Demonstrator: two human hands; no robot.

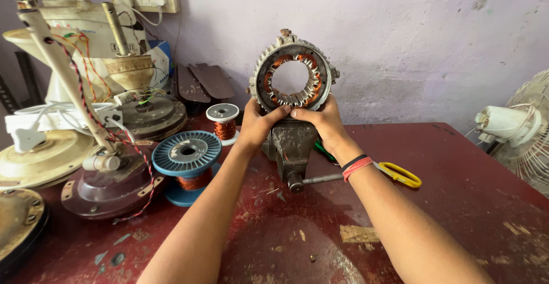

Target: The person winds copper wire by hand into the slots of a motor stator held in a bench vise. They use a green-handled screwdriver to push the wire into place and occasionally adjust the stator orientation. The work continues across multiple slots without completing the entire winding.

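- Motor stator: a ring-shaped metal core with copper windings round its inner bore, standing upright on edge atop a bench vise at the back of the dark red table, close to the wall.
- Left hand: clasped on the stator's lower left rim, thumb across the front.
- Right hand: clasped on the lower right rim; both thumbs nearly meet.
- Yellow-handled scissors: flat on the table, just right of the vise.
- Blue spool of copper wire and smaller white spool: left of the vise.
- Dismantled ceiling fan parts: far left.
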